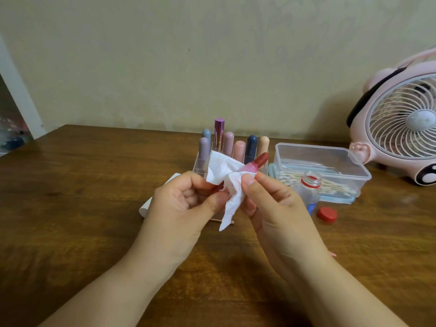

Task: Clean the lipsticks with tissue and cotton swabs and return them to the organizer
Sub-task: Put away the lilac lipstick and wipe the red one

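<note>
Between the two hands, above the wooden table (pixel 70 185): an uncapped lipstick (pixel 256 164) wrapped in tissue (pixel 226 180).

The right hand (pixel 271 204) pinches the lipstick's pink barrel through the tissue, thumb and forefinger clamped on it, the dark red bullet tilting up and away past the fingertips. The left hand (pixel 186 204) curls its fingers round the tissue's other end, thumb pressed against it; a loose strip hangs below both thumbs. Just beyond the fingers stands the clear organizer (pixel 200 165) holding capped lipsticks (pixel 239 149) upright. Right of the right hand's fingers stand an open small bottle (pixel 309 190), its red cap (pixel 326 215) and a clear box of cotton swabs (pixel 330 182); a pink fan (pixel 401 123) stands further right.
</note>
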